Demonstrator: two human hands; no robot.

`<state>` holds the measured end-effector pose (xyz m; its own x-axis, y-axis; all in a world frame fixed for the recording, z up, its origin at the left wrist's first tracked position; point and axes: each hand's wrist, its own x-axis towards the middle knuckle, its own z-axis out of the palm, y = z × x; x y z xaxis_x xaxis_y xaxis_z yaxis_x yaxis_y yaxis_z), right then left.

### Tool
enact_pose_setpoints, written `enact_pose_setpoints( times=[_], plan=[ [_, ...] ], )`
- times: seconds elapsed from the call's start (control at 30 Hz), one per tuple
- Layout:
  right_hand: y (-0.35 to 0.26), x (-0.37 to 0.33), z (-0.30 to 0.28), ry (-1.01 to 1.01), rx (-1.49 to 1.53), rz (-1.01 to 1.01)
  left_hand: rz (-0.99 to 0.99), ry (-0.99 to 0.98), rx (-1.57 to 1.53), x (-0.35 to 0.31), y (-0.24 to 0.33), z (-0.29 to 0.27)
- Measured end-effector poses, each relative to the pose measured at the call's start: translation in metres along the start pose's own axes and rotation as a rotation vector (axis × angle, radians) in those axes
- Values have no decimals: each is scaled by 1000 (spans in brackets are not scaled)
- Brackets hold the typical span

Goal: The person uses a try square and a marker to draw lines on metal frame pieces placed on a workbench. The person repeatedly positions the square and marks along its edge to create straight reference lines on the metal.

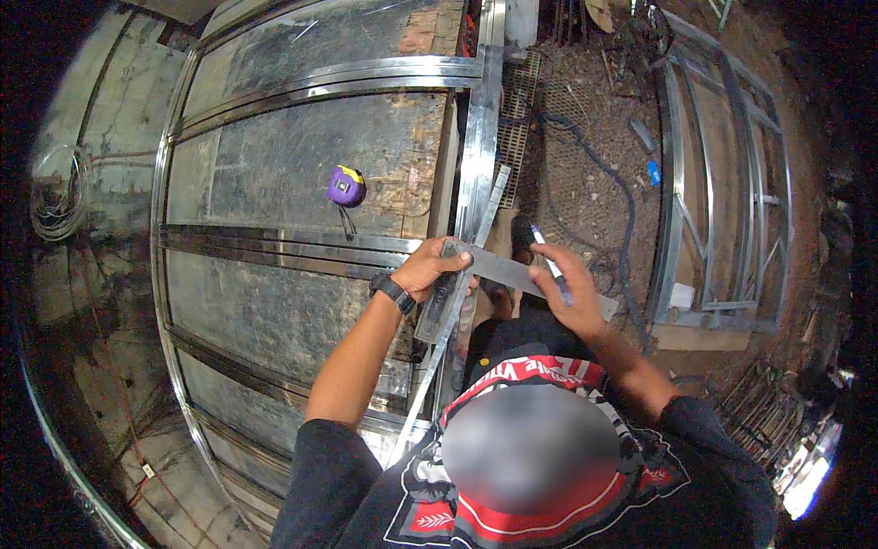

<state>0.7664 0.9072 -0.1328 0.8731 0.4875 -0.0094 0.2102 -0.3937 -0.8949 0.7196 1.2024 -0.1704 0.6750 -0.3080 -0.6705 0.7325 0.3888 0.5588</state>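
At the metal rail, a square is pinched near its corner by the left hand, and a pen is gripped by the right hand.

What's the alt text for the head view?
The left hand grips one end of a flat metal bar at a metal frame; the right hand holds a pen. A purple tape measure lies on a dark panel.

We record dim, uneven lighting, sharp glare along the long metal rail, an overexposed patch at lower right, fisheye bending toward black, noisy edges, and a blurred oval low centre.
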Motion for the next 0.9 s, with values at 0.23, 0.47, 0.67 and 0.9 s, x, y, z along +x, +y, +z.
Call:
enact_pose_setpoints(
  times=[0.23, 0.47, 0.67, 0.9],
  plan=[
    [28, -22, 21, -103, -171, -234, -17, -81, -13, -3, 8, -13],
    [20, -38, 28, -187, -74, -170, -3, -202, -6, -4, 11, -27],
    [22, -40, 29, -161, -51, -148, 19, -205, 95, -10, 0, -28],
    [20, -36, 21, -193, -57, -138, 42, -122, 69, -20, -11, -13]
  ],
)
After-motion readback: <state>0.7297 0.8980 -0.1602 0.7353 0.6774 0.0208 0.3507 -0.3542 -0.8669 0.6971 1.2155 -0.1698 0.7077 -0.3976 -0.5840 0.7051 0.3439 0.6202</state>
